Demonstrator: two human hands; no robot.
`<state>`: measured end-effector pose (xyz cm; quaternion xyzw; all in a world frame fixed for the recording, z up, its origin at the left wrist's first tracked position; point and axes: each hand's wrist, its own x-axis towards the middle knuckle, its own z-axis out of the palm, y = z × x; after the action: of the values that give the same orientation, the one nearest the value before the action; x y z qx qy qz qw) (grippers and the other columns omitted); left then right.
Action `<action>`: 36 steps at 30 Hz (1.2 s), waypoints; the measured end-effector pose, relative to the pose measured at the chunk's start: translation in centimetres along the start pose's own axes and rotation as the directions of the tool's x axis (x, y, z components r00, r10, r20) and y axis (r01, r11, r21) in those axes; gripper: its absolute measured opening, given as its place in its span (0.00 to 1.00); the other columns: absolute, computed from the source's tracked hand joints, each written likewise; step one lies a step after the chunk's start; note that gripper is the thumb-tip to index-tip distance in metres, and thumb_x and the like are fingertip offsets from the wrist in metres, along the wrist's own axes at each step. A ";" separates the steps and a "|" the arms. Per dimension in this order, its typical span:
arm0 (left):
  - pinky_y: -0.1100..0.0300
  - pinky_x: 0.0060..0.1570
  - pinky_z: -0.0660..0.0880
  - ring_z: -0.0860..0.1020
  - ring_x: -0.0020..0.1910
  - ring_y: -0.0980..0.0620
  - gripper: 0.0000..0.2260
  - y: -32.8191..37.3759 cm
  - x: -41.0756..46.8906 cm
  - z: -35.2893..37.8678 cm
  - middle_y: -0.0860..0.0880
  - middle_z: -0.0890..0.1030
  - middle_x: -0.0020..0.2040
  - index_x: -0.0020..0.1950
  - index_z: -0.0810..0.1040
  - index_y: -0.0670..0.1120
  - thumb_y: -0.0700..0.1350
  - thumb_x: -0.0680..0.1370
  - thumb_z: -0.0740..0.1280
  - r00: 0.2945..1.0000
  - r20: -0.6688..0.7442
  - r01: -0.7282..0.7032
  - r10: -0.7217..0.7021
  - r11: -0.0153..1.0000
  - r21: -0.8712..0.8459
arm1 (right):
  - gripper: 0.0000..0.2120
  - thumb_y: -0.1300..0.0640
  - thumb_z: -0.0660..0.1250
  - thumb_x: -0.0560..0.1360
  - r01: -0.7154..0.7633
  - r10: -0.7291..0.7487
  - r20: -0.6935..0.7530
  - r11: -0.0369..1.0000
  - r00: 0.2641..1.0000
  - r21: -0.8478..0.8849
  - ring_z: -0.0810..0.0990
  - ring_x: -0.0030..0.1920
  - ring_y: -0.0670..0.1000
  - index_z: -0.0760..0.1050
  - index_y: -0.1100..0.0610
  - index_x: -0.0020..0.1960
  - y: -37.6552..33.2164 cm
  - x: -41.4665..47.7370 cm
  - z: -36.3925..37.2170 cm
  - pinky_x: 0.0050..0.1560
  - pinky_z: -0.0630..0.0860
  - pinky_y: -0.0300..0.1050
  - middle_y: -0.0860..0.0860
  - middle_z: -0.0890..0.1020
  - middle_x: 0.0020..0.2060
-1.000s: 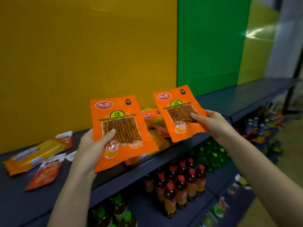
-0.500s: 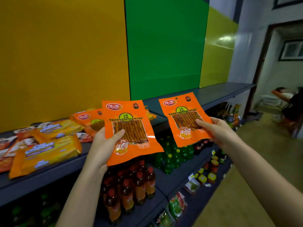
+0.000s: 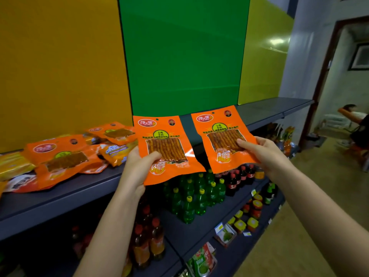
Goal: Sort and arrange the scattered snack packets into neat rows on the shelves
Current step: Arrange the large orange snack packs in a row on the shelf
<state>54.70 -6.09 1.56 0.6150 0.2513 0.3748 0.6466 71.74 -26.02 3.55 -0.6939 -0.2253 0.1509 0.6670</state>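
Packets (image 3: 165, 148) are being carried rightward from the pile (image 3: 65, 156) toward the bare shelf (image 3: 269, 108) stretch, one being gripped in the left hand (image 3: 139, 166), one in the right hand (image 3: 257, 152), likely to start a row.

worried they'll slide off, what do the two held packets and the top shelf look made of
Left packet and right packet: probably thin glossy plastic film, with clear windows, creases and sheen. Shelf: looks like dark painted metal, smooth semi-matte, thin straight lip; not certain.
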 end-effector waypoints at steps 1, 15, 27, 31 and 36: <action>0.59 0.35 0.76 0.79 0.36 0.49 0.09 -0.2 1.2 0.9 0.45 0.81 0.41 0.45 0.76 0.48 0.33 0.74 0.65 1.000 -0.007 -0.007 0.007 1.000 -0.002 | 0.02 0.57 0.67 0.75 0.007 -0.007 0.002 1.000 1.000 -0.001 0.80 0.24 0.42 0.76 0.54 0.46 0.2 1.3 -0.4 0.24 0.74 0.31 0.53 0.82 0.37; 0.55 0.48 0.77 0.79 0.47 0.47 0.09 -2.8 17.9 9.7 0.44 0.81 0.50 0.55 0.75 0.44 0.37 0.76 0.66 0.996 -0.088 -0.018 0.019 1.000 0.013 | 0.08 0.55 0.68 0.74 0.050 -0.052 0.060 0.998 0.997 0.027 0.82 0.29 0.43 0.77 0.55 0.52 1.2 19.3 -0.3 0.42 0.77 0.40 0.52 0.84 0.40; 0.53 0.53 0.75 0.79 0.52 0.45 0.11 -4.6 24.8 11.5 0.43 0.80 0.55 0.57 0.75 0.41 0.38 0.75 0.68 0.967 -0.256 0.069 -0.001 0.963 0.259 | 0.10 0.56 0.68 0.74 0.073 -0.079 0.294 0.997 0.953 0.030 0.83 0.37 0.47 0.77 0.55 0.54 3.2 27.5 3.4 0.36 0.78 0.37 0.52 0.84 0.44; 0.52 0.57 0.74 0.78 0.58 0.43 0.13 -5.8 26.7 11.9 0.41 0.79 0.59 0.59 0.76 0.40 0.38 0.74 0.68 0.937 -0.350 0.149 0.008 0.896 0.419 | 0.12 0.55 0.69 0.74 0.078 -0.073 0.360 0.997 0.930 0.000 0.83 0.46 0.53 0.76 0.55 0.57 3.9 29.3 3.6 0.49 0.79 0.46 0.54 0.84 0.48; 0.51 0.57 0.73 0.76 0.61 0.42 0.18 -6.5 28.0 11.4 0.41 0.78 0.61 0.61 0.74 0.41 0.46 0.73 0.69 0.891 -0.446 0.274 0.087 0.679 0.681 | 0.05 0.56 0.66 0.75 0.115 -0.078 0.428 0.992 0.900 -0.060 0.83 0.48 0.54 0.75 0.50 0.51 5.2 31.2 3.7 0.56 0.77 0.54 0.53 0.84 0.48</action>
<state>81.45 9.45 0.27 0.7041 0.5515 0.3388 0.2921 97.04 -6.89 1.00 -0.6597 -0.4054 0.2555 0.5789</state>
